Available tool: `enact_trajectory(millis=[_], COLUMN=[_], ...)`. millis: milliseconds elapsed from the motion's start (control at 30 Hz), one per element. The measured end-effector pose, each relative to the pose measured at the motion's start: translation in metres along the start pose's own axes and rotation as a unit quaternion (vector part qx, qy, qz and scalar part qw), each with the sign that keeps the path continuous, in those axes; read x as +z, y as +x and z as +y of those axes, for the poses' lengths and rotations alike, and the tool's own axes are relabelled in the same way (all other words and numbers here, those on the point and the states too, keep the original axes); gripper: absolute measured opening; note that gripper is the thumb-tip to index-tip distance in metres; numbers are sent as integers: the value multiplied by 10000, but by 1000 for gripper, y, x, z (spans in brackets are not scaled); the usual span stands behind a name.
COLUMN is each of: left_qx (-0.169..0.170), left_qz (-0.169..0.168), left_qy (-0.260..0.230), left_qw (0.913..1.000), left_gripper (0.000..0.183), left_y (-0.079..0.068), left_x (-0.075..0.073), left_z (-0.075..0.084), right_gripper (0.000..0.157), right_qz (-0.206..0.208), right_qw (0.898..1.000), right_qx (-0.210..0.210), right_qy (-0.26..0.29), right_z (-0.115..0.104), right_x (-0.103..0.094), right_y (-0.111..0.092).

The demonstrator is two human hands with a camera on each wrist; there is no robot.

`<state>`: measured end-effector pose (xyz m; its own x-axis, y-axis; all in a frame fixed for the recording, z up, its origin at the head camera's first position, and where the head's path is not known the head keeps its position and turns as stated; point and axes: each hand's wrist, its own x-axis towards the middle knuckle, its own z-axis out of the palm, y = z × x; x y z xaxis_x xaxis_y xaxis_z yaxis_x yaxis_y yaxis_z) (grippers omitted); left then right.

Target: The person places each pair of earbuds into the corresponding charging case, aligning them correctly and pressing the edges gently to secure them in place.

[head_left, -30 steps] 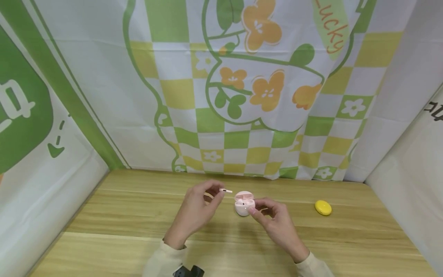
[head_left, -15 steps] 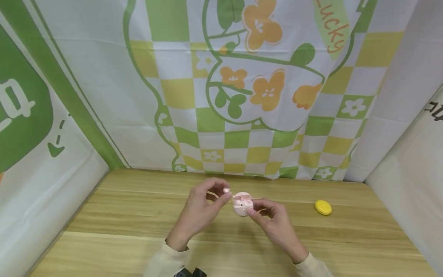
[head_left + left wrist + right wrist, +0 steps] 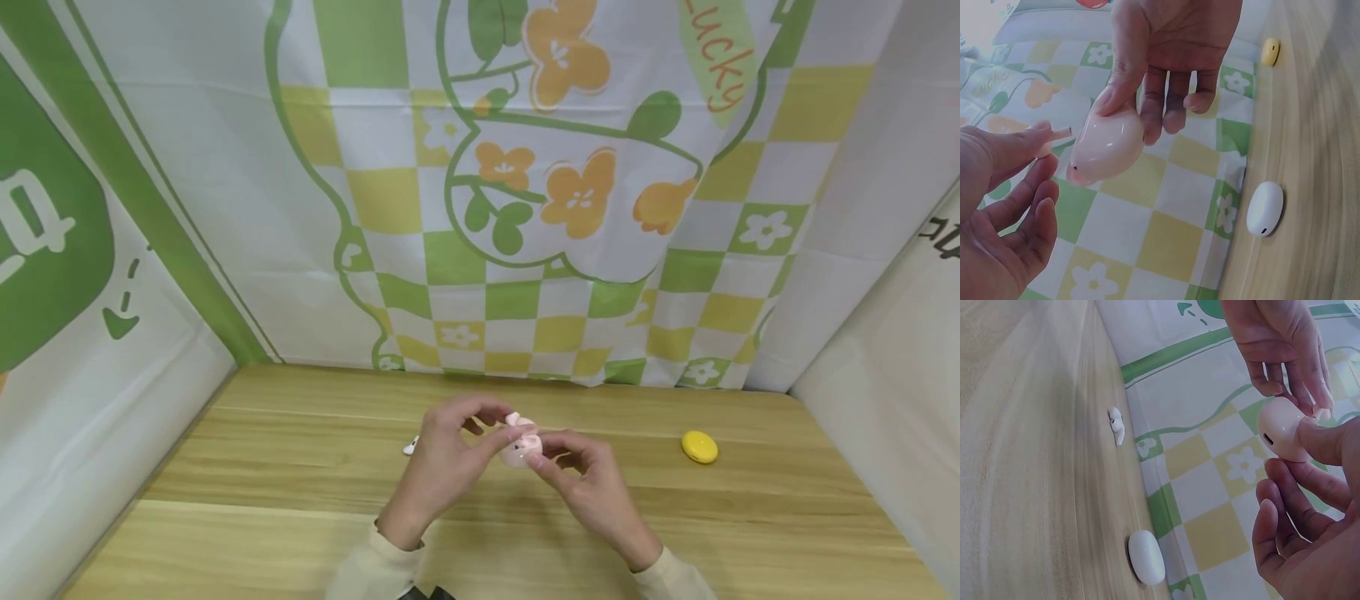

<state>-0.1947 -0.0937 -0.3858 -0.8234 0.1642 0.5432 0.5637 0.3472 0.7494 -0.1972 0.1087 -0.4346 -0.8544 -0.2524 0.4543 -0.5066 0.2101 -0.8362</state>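
Observation:
My left hand (image 3: 457,450) pinches a pale pink earbud (image 3: 1054,139) between thumb and fingertips. My right hand (image 3: 592,483) grips a rounded, glossy pink earbud case (image 3: 1110,144), thumb on its near side and fingers behind. The case is raised off the table, and its lid stands up in the head view. Left fingertips and earbud are right at the case's opening in that view. The left thumb covers part of the inside. From the right wrist view, the case's underside shows a dark port slot, with the left hand (image 3: 1285,350) beyond it.
A round yellow case (image 3: 700,447) lies on the wooden table (image 3: 765,517) to the right. White earbuds (image 3: 1116,426) lie on the left, partly behind my left hand in the head view. A white case (image 3: 1146,557) rests between them. A patterned cloth wall (image 3: 525,325) stands behind.
My left hand has moved right and brought the earbud, turned on the way, up to the case. The case has shifted slightly left. White earbuds now show beside the left hand.

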Motion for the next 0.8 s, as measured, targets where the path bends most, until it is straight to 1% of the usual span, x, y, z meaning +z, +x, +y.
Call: enact_trajectory(millis=[233, 333, 533, 800], left_qx=[410, 519, 577, 666], left_qz=[20, -21, -101, -196], left_qy=[262, 350, 499, 637], left_qw=[9988, 9980, 9970, 9956], left_gripper=[21, 20, 18, 18], left_y=[-1, -2, -2, -2], left_x=[3, 4, 4, 4], left_z=[-1, -2, -3, -6], right_gripper=[18, 18, 18, 18], right_qz=[-43, -52, -55, -46], right_qw=[10000, 10000, 9999, 10000], right_qx=[-39, -67, -132, -45], right_qy=[39, 36, 17, 10], right_z=[-1, -1, 0, 0], right_x=[1, 1, 1, 1], right_y=[0, 0, 0, 0])
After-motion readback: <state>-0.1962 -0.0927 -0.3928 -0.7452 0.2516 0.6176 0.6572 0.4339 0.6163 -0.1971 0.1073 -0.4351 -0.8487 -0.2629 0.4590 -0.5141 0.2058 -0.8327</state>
